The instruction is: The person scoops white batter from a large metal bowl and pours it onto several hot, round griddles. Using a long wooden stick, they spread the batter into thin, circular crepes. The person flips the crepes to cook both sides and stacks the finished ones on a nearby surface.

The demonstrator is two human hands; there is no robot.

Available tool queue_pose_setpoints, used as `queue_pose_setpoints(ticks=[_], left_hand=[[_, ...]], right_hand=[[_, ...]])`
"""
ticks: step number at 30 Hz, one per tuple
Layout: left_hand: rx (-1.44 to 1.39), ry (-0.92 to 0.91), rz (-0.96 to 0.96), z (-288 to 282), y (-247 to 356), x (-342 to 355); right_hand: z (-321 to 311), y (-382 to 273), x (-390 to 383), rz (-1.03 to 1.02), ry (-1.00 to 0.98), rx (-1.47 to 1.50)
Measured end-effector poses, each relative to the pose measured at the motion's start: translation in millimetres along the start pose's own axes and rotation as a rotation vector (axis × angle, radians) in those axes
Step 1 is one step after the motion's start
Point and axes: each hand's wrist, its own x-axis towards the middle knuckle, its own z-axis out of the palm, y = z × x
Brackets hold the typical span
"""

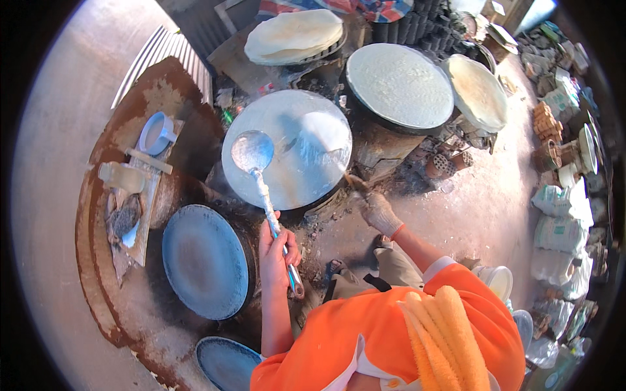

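My left hand (280, 249) is wrapped round the long handle of a metal ladle (252, 151). The ladle's round bowl is over the left part of a round grey griddle (306, 173), whose surface carries a pale coating with brighter patches. My right hand (378, 212) wears a pale work glove and is at the griddle's right edge. Its fingers are bent together round something brownish that I cannot make out. Behind and to the right, a second griddle (399, 85) bears a whitish, bubbly layer of batter.
Thin round flatbreads (295, 36) are stacked at the back, others (478, 92) at the right. A bare dark griddle (205, 262) stands at left, another (227, 365) nearer. A blue-white cup (156, 133) and bottle (122, 176) rest on a board. Perforated coal briquettes (440, 165) sit on the floor.
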Motion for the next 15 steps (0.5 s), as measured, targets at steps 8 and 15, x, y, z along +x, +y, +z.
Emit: queue_pose_setpoints(ticks=[8, 15], left_hand=[[0.039, -0.028, -0.015, -5.7, 8.2, 3.0], [0.180, 0.027, -0.068, 15.7, 38.8, 33.4]], right_hand=[[32.2, 8.6, 16.3, 0.215, 0.074, 0.201], [4.8, 9.9, 41.7, -0.157, -0.041, 0.349]])
